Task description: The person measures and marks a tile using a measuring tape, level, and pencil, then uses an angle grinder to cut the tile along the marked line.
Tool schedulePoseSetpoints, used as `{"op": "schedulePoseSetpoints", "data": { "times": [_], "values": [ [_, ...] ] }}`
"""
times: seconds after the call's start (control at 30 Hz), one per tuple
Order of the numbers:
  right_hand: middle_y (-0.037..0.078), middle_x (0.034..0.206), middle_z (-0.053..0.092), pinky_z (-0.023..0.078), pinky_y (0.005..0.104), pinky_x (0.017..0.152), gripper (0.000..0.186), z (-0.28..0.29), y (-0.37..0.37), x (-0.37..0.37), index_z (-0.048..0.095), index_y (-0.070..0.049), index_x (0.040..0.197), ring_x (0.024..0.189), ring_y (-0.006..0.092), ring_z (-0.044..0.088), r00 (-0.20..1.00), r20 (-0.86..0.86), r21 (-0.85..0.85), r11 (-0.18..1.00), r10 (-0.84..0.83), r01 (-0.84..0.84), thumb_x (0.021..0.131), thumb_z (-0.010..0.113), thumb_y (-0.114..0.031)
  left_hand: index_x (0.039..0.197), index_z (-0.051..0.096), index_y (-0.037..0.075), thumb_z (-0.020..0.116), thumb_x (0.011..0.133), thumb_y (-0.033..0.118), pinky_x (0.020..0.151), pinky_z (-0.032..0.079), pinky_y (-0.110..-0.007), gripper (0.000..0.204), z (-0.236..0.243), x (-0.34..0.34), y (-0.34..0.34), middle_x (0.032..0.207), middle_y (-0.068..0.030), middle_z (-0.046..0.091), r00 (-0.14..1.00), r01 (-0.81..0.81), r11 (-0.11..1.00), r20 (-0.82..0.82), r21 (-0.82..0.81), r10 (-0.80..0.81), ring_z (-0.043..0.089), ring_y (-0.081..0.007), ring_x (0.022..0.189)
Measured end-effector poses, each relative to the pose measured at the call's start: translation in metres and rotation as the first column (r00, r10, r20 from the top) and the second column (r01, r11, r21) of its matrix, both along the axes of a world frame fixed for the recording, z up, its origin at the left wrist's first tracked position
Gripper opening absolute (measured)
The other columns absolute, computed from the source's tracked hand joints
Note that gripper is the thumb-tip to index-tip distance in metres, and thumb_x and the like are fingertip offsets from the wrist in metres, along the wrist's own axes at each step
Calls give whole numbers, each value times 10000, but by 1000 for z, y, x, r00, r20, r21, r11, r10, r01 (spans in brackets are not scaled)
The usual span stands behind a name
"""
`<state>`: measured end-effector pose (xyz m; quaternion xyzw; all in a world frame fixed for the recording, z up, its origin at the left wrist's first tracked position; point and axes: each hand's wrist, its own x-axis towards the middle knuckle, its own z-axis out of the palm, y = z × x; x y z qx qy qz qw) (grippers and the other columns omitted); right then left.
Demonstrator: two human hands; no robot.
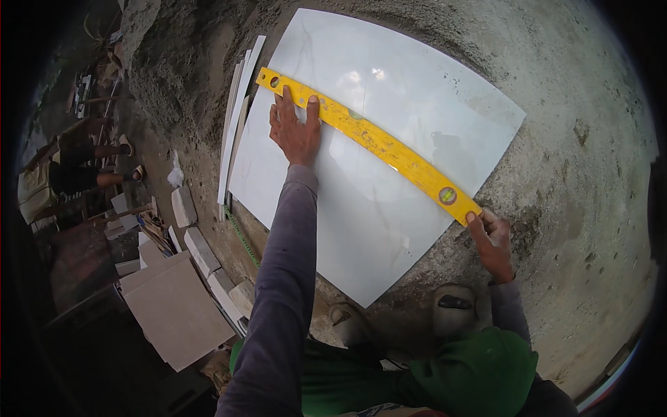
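A large glossy white tile [375, 229] with faint veining lies flat on rough ground. Diagonally across it runs a yellow spirit level [379, 141], scuffed along its length, from the tile's left edge to just past its lower right edge. My left hand [297, 135] holds the level down near its upper left end, thumb and a fingertip on the yellow bar, other fingers bent over the tile. At the opposite end, beside a round vial, my right hand [492, 240] grips the level's tip between thumb and fingers.
Narrow white strips [240, 118] lie along the tile's left side. Beige boards [177, 306] and a row of blocks [201, 250] sit at lower left. Another person [66, 174] is at far left. My shoes [453, 311] stand just below the tile.
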<state>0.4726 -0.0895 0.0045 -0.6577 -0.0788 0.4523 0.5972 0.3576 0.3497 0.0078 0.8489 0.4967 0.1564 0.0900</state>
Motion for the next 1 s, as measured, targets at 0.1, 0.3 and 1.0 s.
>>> {"op": "schedulePoseSetpoints", "data": {
  "times": [0.1,0.3,1.0],
  "values": [
    [-125,740,504,289,241,569,261,-11,-2,-4,722,-15,952,680,-18,382,1000,16,-17,1000,17,-17,1087,685,-237,1709,353,153,554,1033,642,1315,93,-540,858,3,-3,2,1763,-172,323,1000,0,1000,-15,-4,0,193,-369,1637],
    [-129,734,502,285,243,567,252,-12,2,-6,746,-2,1000,677,-18,378,1000,2,6,1000,12,-12,1082,692,-234,1719,330,159,550,1034,659,1313,81,-553,876,2,-7,7,1772,-165,309,1000,3,1000,-5,-5,-3,183,-369,1643],
    [-76,676,505,329,274,535,339,-16,-5,3,755,23,994,627,18,408,993,113,19,999,-37,35,1063,686,-301,1722,328,174,461,1028,752,1294,165,-568,912,-10,4,8,1758,-190,336,1000,20,999,1,-36,-20,249,-419,1612]
  ]
}}
